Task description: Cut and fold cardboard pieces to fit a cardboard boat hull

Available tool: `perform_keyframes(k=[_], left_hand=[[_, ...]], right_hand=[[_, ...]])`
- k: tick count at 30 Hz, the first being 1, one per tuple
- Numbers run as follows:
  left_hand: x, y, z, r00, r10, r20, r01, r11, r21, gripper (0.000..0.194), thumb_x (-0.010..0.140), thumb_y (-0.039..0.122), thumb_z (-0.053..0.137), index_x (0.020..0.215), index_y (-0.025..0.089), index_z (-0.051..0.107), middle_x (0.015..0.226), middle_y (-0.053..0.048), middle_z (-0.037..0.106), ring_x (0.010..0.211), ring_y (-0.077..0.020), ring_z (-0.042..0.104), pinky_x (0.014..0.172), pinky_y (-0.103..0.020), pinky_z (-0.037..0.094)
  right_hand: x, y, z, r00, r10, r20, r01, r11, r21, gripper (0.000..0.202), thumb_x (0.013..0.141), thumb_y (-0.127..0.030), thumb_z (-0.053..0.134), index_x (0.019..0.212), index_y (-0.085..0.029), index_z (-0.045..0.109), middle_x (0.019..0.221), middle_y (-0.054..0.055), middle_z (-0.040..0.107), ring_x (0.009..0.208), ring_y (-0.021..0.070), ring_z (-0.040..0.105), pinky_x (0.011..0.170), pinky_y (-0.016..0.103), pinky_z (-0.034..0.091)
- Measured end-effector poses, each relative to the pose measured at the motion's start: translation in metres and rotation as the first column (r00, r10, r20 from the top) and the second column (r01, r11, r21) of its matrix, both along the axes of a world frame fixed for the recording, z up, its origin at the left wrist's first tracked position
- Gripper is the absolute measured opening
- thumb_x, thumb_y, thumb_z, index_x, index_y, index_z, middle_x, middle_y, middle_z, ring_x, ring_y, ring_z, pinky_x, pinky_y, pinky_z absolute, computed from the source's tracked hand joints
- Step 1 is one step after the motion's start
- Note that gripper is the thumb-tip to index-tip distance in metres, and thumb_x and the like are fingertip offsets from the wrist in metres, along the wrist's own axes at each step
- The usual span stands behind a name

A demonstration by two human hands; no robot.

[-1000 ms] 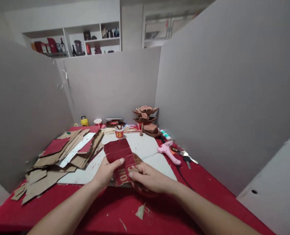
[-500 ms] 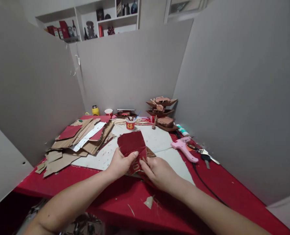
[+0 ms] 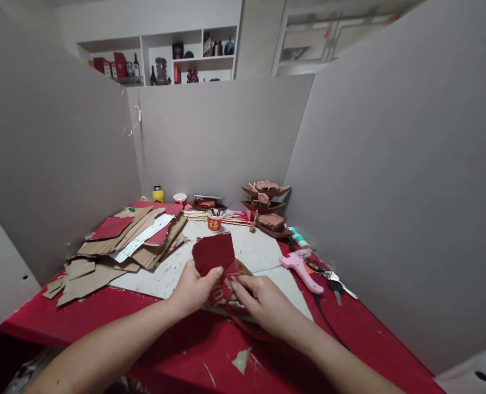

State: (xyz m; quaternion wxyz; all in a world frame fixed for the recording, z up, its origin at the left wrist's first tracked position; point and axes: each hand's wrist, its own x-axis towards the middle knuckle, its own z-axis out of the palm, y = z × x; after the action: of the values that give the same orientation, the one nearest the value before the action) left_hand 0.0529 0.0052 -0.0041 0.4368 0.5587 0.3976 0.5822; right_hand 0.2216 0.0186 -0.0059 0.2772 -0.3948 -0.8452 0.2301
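Both forearms (image 3: 122,334) are bare, the left bearing a small spot (image 3: 58,381).

The held sheet (image 3: 214,254) is creased matt cardboard, the surface (image 3: 177,345) wears dull cloth, the scraps (image 3: 87,282) along its left edge are rough-torn cardboard, the pink tool (image 3: 302,269) near its right edge smooth plastic, and the far-right-corner boats (image 3: 271,220) perhaps wood.

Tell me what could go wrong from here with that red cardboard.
The red cardboard, held by the left hand with the right hand at its side, could tear: it looks creased and ragged-edged. The pink tool's black cord runs toward the right forearm in view, so it might snag. The red cup appears just beyond the cardboard and might get knocked over.
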Motion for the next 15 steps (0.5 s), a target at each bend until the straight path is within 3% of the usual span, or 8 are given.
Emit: perform_keyframes(k=[6, 12, 15], left_hand=[[0.004, -0.006, -0.004, 0.998, 0.042, -0.053, -0.043, 0.999, -0.01, 0.024, 0.08, 0.04, 0.061, 0.08, 0.016, 0.064, 0.058, 0.001, 0.061, 0.049, -0.0133, 0.051, 0.049, -0.025, 0.044], [0.003, -0.013, -0.012, 0.99, 0.079, -0.119, -0.075, 0.997, 0.036, 0.025, 0.079, 0.041, 0.065, 0.072, 0.017, 0.066, 0.067, -0.003, 0.066, 0.065, -0.0181, 0.058, 0.063, -0.027, 0.048], [0.003, -0.012, -0.011, 0.989, 0.081, -0.123, -0.079, 0.997, 0.025, 0.024, 0.078, 0.041, 0.066, 0.075, 0.017, 0.068, 0.067, -0.002, 0.067, 0.065, -0.0188, 0.059, 0.062, -0.027, 0.048]], right_hand=[[-0.003, 0.001, 0.005, 0.999, -0.033, 0.003, 0.033, 0.999, 0.021, 0.031, 0.092, -0.026, 0.039, 0.07, -0.018, 0.06, 0.068, 0.005, 0.066, 0.06, 0.0169, 0.054, 0.059, 0.027, 0.038], [-0.002, 0.0, 0.005, 0.998, -0.047, -0.036, 0.047, 0.999, -0.009, 0.024, 0.081, -0.01, 0.045, 0.089, -0.018, 0.066, 0.088, 0.008, 0.07, 0.076, 0.0202, 0.06, 0.071, 0.029, 0.042], [-0.003, 0.002, 0.004, 0.995, -0.065, -0.079, 0.062, 0.997, -0.041, 0.022, 0.079, -0.009, 0.047, 0.085, -0.018, 0.066, 0.086, 0.007, 0.07, 0.074, 0.0191, 0.059, 0.07, 0.028, 0.041]])
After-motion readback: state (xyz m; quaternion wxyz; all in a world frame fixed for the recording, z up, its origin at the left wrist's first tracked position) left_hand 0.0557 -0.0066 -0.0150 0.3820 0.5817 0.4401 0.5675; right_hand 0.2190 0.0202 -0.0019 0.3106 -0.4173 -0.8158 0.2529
